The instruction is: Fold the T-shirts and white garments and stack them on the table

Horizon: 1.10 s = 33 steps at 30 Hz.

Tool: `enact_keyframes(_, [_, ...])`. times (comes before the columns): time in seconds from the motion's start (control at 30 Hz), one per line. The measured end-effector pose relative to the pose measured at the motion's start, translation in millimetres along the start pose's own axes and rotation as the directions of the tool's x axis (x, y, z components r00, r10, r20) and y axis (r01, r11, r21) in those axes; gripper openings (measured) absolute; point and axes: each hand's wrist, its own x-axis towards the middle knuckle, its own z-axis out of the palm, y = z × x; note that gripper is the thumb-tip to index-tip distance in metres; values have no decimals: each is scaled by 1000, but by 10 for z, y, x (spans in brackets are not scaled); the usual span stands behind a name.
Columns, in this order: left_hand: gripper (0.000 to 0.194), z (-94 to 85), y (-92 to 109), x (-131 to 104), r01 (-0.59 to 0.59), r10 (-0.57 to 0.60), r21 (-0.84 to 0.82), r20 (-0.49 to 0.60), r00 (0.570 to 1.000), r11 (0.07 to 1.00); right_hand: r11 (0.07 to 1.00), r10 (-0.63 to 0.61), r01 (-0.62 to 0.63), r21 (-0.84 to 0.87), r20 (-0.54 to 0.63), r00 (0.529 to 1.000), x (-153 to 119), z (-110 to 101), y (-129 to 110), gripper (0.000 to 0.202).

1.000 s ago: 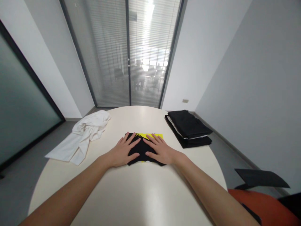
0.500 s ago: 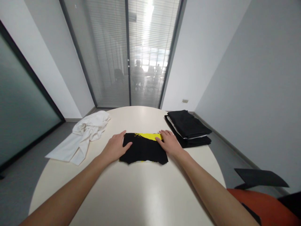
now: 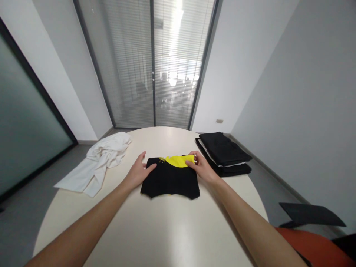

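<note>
A folded black cloth [image 3: 169, 181] with a yellow patch along its far edge lies on the table in front of me. At its far left corner is my left hand [image 3: 139, 171], thumb on top of the cloth and the forefinger stretched out beyond the edge. My right hand [image 3: 202, 167] pinches the far right corner, its thumb over the yellow part and its fingers behind. The far edge is slightly raised, and the near edge is uneven.
A crumpled white cloth [image 3: 107, 150] lies at the table's left. Folded black cloths [image 3: 224, 148], with a white layer between them, are stacked at the right. The round table [image 3: 155, 230] has an orange chair [image 3: 311, 241] at its lower right.
The fingers of both hands have gone from lying flat to curling round the far corners. The cloth's far edge has lifted a little, and its near edge has shifted slightly towards me.
</note>
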Motion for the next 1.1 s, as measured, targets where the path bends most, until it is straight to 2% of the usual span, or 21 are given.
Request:
enact_keyframes(0.1, [78, -21, 71, 2, -12, 12, 0, 24, 1000, 1000, 998, -19, 17, 66, 27, 999, 1, -4, -75, 57])
enact_keyframes(0.17, [68, -50, 122, -3, -34, 31, 56, 46, 998, 998, 996, -3, 2, 88, 20, 1000, 14, -12, -70, 59])
enact_keyframes(0.27, [51, -104, 192, -30, -78, 66, 134, 96, 993, 988, 997, 25, -21, 76, -46, 999, 59, -30, 23, 63])
enact_keyframes(0.37, [49, -128, 229, -66, -78, 63, 113, 127, 990, 990, 998, 16, -10, 55, -108, 994, 113, -34, 152, 61])
enact_keyframes(0.47, [51, -128, 235, -83, -18, 4, 91, 144, 990, 996, 1000, -12, 12, -5, -85, 996, 139, -17, 216, 59])
enact_keyframes(0.57, [48, -166, 245, -74, 11, -31, 96, 212, 977, 995, 986, -28, 19, -168, -50, 998, 99, -2, 158, 62])
enact_keyframes(0.67, [39, -276, 280, -62, 9, -78, 206, 329, 941, 978, 899, 3, -19, -437, -36, 999, -7, -14, -9, 61])
enact_keyframes(0.77, [34, -393, 341, -93, 2, -136, 287, 448, 884, 958, 694, 142, -147, -704, -66, 988, -129, -50, -213, 51])
enact_keyframes(0.83, [43, -426, 388, -142, -5, -159, 324, 477, 864, 946, 536, 261, -217, -816, -84, 962, -192, -83, -327, 52])
enact_keyframes(0.9, [54, -408, 428, -199, -11, -190, 408, 449, 873, 913, 427, 350, -232, -874, -77, 933, -230, -118, -410, 58])
enact_keyframes(0.97, [57, -352, 450, -243, -31, -186, 482, 396, 899, 875, 404, 400, -213, -890, -38, 916, -244, -153, -462, 55])
enact_keyframes(1.1, [44, -227, 434, -259, -116, -45, 404, 367, 929, 907, 497, 426, -156, -853, 83, 901, -230, -205, -479, 38])
